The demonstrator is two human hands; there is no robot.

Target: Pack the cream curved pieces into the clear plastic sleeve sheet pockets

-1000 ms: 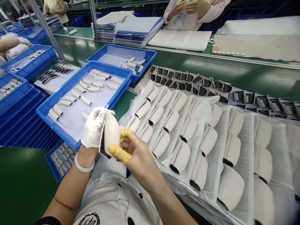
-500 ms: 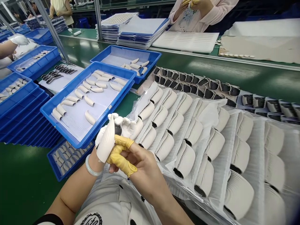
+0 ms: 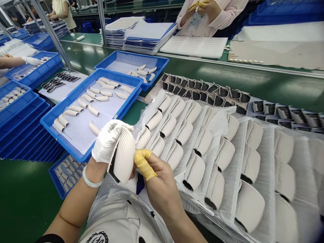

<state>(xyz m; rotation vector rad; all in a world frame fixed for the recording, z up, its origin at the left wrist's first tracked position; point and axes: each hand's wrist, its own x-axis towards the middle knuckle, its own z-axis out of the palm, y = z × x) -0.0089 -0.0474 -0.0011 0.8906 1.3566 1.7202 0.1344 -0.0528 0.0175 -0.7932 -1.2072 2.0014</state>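
Note:
My left hand, in a white glove, grips a cream ribbed curved shell with a black inner side along its left edge. At the shell's right edge, the fingers of my right hand pinch it; yellow finger cots cover the thumb and a fingertip. The shell is held tilted in front of my body. Just beyond my left hand lies a blue tray lined with white sheet, holding several small curved ribbed pieces. On my right, many similar ribbed shells stand in rows between strips of white wrapping.
Behind the rows sit black-lined pieces. A second blue tray holds a few small pieces. Stacked blue trays stand at left, below a metal post. Across the bench, a person in a pink sleeve works; another's gloved hand reaches in at left.
The shell has turned so its ribbed outside and black inner edge show. My left glove now wraps its upper left, and my right fingers have shifted to its right edge. The view has shifted slightly.

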